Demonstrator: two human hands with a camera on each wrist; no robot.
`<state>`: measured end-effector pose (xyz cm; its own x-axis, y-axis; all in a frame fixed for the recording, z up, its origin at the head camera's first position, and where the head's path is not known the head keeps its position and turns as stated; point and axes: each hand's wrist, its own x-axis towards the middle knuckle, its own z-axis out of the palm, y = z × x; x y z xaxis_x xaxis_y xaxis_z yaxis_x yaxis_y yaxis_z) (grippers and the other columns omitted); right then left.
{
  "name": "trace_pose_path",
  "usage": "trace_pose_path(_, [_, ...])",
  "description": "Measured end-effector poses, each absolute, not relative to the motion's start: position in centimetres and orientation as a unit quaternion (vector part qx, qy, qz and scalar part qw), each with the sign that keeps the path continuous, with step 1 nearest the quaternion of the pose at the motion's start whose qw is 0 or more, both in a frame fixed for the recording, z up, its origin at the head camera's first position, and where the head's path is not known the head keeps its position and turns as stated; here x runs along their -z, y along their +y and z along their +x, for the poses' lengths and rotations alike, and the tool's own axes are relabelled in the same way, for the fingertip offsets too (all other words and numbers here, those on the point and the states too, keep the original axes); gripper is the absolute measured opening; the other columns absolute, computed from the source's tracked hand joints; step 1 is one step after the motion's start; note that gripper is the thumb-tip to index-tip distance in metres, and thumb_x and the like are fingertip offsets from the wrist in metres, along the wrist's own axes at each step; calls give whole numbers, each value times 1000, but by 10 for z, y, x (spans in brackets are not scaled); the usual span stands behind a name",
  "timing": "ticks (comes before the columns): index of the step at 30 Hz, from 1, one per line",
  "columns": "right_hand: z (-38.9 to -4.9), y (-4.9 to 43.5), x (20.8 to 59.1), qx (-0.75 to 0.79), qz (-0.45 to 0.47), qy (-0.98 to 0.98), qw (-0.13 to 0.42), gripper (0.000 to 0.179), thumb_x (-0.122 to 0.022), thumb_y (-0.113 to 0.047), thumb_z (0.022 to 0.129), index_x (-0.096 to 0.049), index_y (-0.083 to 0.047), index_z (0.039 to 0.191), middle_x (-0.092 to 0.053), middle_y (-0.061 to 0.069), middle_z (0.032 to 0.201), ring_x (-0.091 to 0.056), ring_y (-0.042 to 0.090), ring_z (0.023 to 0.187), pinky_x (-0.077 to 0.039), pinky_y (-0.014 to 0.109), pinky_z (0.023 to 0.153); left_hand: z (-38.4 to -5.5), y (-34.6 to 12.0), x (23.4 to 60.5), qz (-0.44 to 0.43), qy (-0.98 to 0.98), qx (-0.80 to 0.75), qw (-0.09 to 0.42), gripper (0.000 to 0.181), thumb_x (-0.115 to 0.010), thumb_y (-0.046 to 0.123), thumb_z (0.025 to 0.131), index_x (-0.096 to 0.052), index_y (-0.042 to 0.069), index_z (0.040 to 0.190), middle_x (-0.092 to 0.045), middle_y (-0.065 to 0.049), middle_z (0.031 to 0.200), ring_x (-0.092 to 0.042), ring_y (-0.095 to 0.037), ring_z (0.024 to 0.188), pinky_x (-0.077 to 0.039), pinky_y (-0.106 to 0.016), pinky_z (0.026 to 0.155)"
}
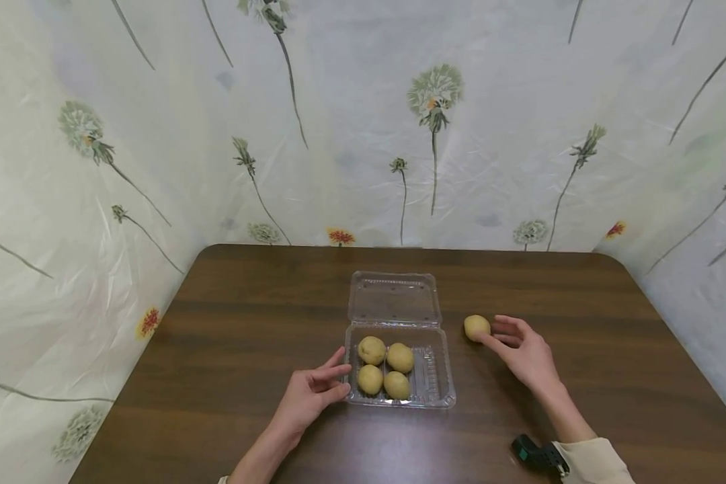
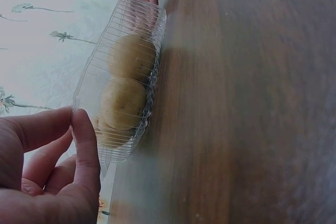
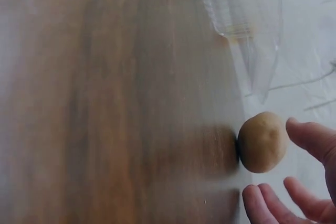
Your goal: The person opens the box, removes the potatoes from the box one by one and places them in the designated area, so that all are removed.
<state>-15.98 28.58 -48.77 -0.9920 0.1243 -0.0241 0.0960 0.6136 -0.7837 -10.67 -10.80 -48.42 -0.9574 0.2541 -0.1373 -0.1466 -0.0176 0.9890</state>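
Note:
A clear plastic clamshell box [image 1: 425,396] stands on the table with its lid [image 1: 393,299] folded back. Several small round potatoes [image 1: 397,385] sit in the left part of its tray. My left hand [image 1: 308,396] pinches the box's left rim between thumb and finger, as the left wrist view [image 2: 52,161] also shows. To the right of the box, a single potato [image 1: 476,327] rests on the table. Around it my right hand [image 1: 523,353] has thumb and fingers spread; in the right wrist view, a gap shows between the fingertips [image 3: 253,198] and this potato [image 3: 262,142].
The dark wooden table [image 1: 248,302] spreads out on both sides of the box. Behind and beside it hangs a pale sheet [image 1: 351,181] printed with dandelions. A black band [image 1: 538,456] is on the right wrist, by a light sleeve [image 1: 595,462].

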Motion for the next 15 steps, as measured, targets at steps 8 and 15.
trace_pose_path(8, [-147,290,483,-421,-103,-901,19,62,-63,-56,89,-56,-3,120,-64,15,115,-61,29,104,-48,28,73,-106,-108,484,35,690,-710,138,36,-72,3,87,-65,-6,122,-44,-9,147,-56,-28,120,-48,-18,83])
trace_pose_path(15, [-143,289,481,-462,-73,-884,-8,54,-64,-51,91,-66,-1,112,-71,12,97,-70,16,82,-56,24,69,-106,-107,484,33,689,-711,135,36,-73,2,86,-65,-6,121,-46,-10,146,-57,-29,118,-47,-16,82])
